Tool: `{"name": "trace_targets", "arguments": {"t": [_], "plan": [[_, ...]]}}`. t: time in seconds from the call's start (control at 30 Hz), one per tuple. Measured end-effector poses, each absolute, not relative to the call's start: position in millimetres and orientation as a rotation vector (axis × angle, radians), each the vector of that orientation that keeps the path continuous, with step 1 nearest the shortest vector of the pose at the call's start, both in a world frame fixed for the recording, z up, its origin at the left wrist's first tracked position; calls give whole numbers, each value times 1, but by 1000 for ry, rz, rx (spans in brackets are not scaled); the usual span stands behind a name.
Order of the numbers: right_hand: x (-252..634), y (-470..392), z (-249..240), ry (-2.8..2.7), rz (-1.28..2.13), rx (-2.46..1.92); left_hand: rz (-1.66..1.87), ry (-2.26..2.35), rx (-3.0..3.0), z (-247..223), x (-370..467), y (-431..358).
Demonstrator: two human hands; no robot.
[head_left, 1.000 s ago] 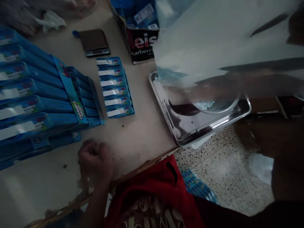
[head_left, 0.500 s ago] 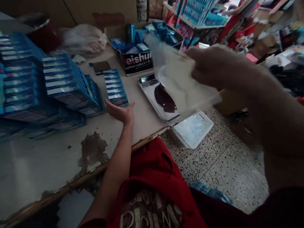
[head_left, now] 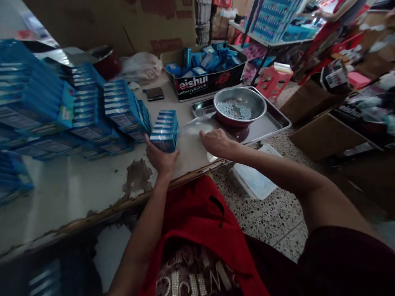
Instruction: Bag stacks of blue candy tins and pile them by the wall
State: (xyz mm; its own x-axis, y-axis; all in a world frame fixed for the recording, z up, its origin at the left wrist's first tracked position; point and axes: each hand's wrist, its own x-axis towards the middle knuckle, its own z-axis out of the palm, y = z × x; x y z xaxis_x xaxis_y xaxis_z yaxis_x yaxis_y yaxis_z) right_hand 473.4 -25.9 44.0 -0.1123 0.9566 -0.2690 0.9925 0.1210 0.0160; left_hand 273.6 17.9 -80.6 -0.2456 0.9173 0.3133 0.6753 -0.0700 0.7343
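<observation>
On the front of the black box [head_left: 210,80], in the head view, white letters read "eishui" and "ueberry&Drink". More "eishu" lettering showed on a carton [head_left: 358,117] at the right. Print on the blue packs was too small to read.

The left hand [head_left: 162,158] was partly open, its thumb and fingers spread around the near end of a row of packs [head_left: 165,129] at the table's [head_left: 77,187] front, gripping it. The right hand [head_left: 216,143] was closed, fingers curled on a clear bag [head_left: 196,137] that lay beside the row, between it and the tray [head_left: 271,119]. A metal bowl [head_left: 240,106] with pale blue pieces [head_left: 243,112] stood on the tray. Stacked packs [head_left: 119,105] stood left of the row.
</observation>
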Motion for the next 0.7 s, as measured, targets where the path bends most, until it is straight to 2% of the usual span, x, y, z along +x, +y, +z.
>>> {"name": "trace_targets", "arguments": {"t": [0.23, 0.37, 0.5, 0.57, 0.7], "plan": [[481, -42, 11, 2102, -56, 2014, 1295, 1948, 1635, -115, 222, -139], [464, -33, -2, 2165, -71, 2075, 1204, 1933, 1447, -123, 214, -171], [465, -2, 10, 2235, -104, 2242, 1152, 1666, 1286, -109, 190, -173], [476, 16, 23, 2251, -316, 2387, 1086, 1471, 985, -98, 172, -167], [493, 35, 40, 2197, -1040, 2470, 748, 1201, 503, -80, 148, -146]]}}
